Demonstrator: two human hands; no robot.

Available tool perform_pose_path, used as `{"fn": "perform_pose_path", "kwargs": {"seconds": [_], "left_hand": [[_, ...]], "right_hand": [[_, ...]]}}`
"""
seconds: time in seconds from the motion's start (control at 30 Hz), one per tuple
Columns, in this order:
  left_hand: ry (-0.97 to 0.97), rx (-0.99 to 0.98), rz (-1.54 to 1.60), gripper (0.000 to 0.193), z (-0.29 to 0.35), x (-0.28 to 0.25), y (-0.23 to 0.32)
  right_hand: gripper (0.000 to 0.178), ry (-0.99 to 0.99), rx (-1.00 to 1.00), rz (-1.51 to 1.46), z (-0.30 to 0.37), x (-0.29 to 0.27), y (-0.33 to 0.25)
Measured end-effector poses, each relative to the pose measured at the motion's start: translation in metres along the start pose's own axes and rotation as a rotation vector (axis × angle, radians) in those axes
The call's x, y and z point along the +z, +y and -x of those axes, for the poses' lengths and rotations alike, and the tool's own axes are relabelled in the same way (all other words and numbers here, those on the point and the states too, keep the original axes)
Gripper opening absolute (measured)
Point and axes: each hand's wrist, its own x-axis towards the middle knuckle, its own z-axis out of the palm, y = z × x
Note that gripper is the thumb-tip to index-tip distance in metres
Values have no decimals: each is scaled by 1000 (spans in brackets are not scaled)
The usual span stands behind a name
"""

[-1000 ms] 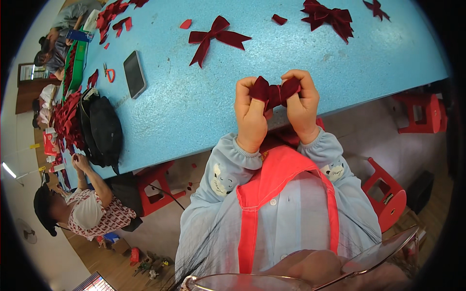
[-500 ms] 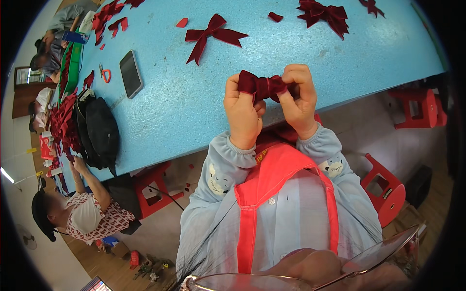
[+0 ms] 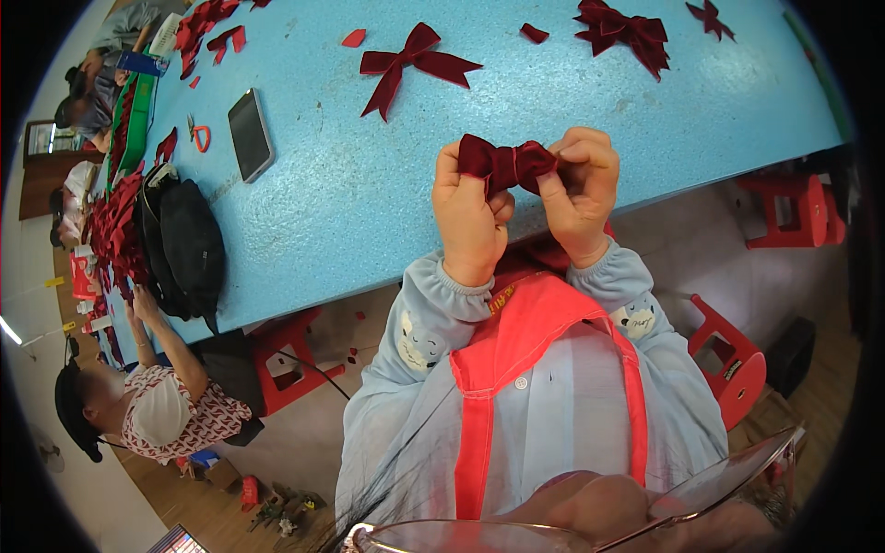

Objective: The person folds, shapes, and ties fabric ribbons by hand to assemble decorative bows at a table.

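A dark red velvet bow [image 3: 505,167] is held up between my two hands, just above the near edge of the blue table [image 3: 332,221]. My left hand [image 3: 468,217] pinches its left loop, thumb in front and fingers curled behind. Around the right loop, my right hand [image 3: 583,189] is closed with thumb and bent fingers. The bow's knot shows in the middle; its tails are hidden. Beyond my hands a finished-looking bow with two long tails [image 3: 410,66] lies flat. Farther right rests a clump of layered bows [image 3: 625,35].
A phone [image 3: 250,135] and orange-handled scissors [image 3: 200,136] lie to the left. Near them are a black bag [image 3: 184,244], a heap of red ribbon [image 3: 118,226] and a green tray [image 3: 135,124]. A co-worker [image 3: 175,396] sits at the left. Red stools [image 3: 733,369] stand beside the table.
Both hands and the bow have shifted slightly right in the picture, as has the tabletop near them. My right fingers have re-angled a little on the loop. The grip stays on the bow.
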Motion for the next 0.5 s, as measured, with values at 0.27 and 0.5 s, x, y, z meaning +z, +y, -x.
{"fn": "perform_pose_path", "kwargs": {"seconds": [0.27, 0.5], "left_hand": [[-24, -10, 64, 9, -2, -5, -1], [-2, 23, 27, 9, 0, -3, 9]], "right_hand": [[30, 11, -61, 73, -3, -2, 4], [31, -144, -123, 176, -18, -10, -11]]}}
